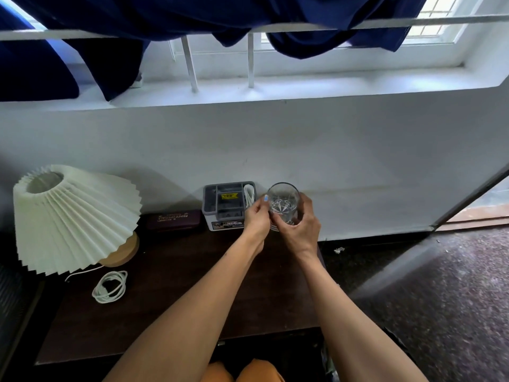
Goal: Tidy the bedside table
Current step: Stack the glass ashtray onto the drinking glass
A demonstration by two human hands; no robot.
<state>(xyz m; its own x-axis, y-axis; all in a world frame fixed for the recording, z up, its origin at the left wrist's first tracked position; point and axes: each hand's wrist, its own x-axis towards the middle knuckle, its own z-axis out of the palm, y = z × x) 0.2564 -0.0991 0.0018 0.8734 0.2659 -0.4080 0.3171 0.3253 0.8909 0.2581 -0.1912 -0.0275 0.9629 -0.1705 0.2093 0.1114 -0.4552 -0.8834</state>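
White wall and window ledge back the dark bedside table (170, 312). At its rear right corner, just right of the grey organiser (220, 213), both hands clasp an upright glass (283, 202): right hand (298, 230) wrapped round it, left hand (257, 219) pinching its left side.

Clear cut glass tumbler (283, 204), pleated paper-like lampshade (74, 219), matt dark wooden table (170, 304).

blue curtain (192, 12), white windowsill (330, 84), speckled floor (454, 299)
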